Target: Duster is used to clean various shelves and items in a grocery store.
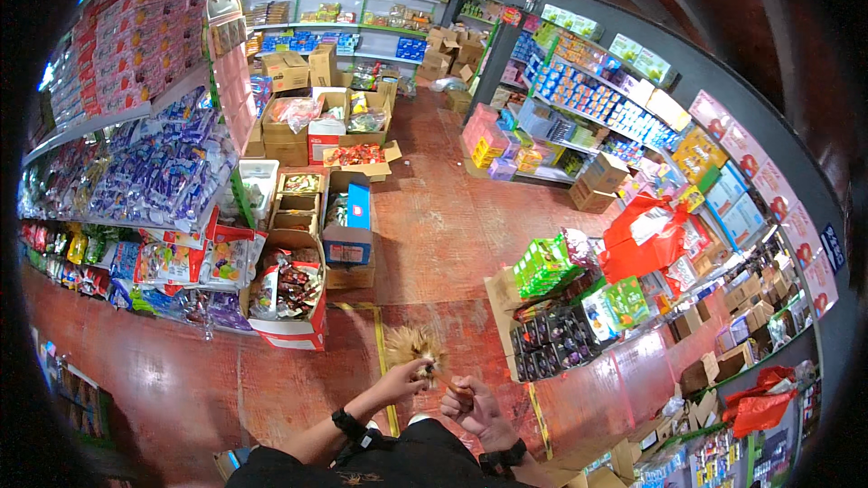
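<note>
A feather duster (407,344) with tan, fluffy feathers is in front of my body, low in the view. My right hand (472,408) is closed around its brown stick handle. At the base of the feathers, my left hand (405,380) pinches the duster between fingers and thumb. The feathers point away from me, over the red floor (434,244). Both wrists wear black bands. Part of the handle is hidden inside my right fist.
To the left, a shelf (129,169) carries many bagged snacks, with an open carton (288,285) of wrapped sweets at its end. On the right stands a shelf corner with black packs (553,349) and green boxes (542,268). Cartons (291,132) line the aisle ahead.
</note>
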### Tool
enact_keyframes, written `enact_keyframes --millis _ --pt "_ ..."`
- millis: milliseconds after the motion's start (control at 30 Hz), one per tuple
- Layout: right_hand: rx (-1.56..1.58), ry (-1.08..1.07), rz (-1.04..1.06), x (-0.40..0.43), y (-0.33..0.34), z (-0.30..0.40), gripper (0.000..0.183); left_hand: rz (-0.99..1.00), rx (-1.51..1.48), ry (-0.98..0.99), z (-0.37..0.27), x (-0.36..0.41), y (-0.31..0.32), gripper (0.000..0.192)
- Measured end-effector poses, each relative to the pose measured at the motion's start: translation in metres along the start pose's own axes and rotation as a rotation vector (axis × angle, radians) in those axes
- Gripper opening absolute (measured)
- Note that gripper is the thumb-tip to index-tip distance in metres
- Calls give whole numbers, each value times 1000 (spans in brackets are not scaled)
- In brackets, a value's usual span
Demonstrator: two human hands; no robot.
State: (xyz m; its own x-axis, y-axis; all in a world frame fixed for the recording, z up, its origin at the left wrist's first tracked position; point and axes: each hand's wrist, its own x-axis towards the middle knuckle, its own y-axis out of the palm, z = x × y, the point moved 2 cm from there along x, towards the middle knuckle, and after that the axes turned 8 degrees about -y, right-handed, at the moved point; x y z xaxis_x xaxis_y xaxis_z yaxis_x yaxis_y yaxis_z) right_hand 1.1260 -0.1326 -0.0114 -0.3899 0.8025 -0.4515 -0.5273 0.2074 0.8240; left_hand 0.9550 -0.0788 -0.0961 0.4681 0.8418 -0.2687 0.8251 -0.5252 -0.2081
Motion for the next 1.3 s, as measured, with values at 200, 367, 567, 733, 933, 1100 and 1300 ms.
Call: enact_keyframes --millis 200,367,567,733,933,1100,1300 --pt "50 55 205 51 -28 34 15 -30 -305 -293 52 10 -16 30" --pt "-209 -337 13 77 -2 127 13 -148 -350 -236 62 52 -51 23" --pt "34 -226 -132 145 -31 260 18 -357 -152 -165 5 144 -91 19" --pt "107 -365 -112 147 -37 336 25 7 -984 -363 -90 210 -74 11" --pt "199 -411 -263 147 -75 369 34 227 -1569 -620 -94 289 -34 12" --pt "416 -441 -355 148 -94 358 31 149 -1487 -885 -54 345 -24 14" --pt "170 -597 -617 170 -124 391 24 237 -1538 -940 -42 430 -30 20"
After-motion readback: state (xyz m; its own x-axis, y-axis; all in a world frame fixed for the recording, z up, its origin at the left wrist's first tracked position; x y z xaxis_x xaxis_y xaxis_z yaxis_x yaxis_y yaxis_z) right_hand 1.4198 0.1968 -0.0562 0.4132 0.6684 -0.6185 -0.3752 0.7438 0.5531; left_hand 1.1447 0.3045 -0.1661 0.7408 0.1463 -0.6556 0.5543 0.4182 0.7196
